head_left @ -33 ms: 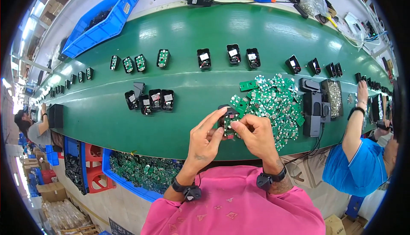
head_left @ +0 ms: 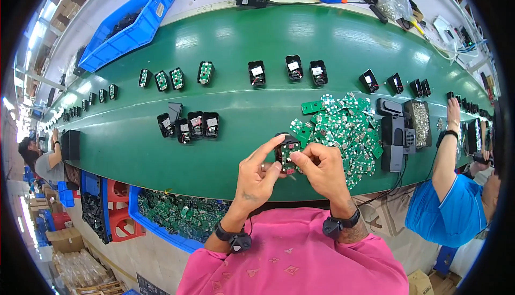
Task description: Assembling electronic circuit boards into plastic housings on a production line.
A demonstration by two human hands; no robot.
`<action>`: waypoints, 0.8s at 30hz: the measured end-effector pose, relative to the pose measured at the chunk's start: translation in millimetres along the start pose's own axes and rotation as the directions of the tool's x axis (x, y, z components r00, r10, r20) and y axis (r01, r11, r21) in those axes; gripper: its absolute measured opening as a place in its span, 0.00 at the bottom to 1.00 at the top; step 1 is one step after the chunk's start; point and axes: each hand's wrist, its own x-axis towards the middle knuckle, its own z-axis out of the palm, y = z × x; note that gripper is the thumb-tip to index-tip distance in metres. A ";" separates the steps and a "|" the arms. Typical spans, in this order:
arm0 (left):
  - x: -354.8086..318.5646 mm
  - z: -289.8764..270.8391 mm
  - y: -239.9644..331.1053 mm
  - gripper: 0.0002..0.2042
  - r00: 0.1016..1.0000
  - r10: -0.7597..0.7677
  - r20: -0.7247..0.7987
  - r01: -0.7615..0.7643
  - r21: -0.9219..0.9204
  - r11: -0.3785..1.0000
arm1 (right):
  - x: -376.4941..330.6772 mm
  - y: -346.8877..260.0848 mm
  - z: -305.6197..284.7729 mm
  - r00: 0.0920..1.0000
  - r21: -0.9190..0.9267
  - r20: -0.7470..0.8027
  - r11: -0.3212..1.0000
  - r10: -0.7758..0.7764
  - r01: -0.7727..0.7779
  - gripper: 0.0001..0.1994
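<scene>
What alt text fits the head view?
Both hands, left hand and right hand, hold a small black housing with a green board over a green conveyor belt, beside a pile of green boards.

Small white rectangular labels (head_left: 257, 71) sat on the black housings across the green belt, well beyond the fingers (head_left: 279, 140). A clear plastic bag (head_left: 396, 4) lay farthest off, up right. Brown cardboard boxes (head_left: 64, 240) stood far below-left of the fingers.

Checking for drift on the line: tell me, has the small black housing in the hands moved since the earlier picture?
No. The black housing sits at the same spot beside the pile of green boards.
</scene>
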 end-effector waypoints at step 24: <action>2.5 -6.4 -22.3 0.12 0.973 0.011 -0.231 -0.022 -0.044 0.999 | 13.9 12.8 55.2 0.981 0.198 0.049 0.965 -0.187 0.174 0.16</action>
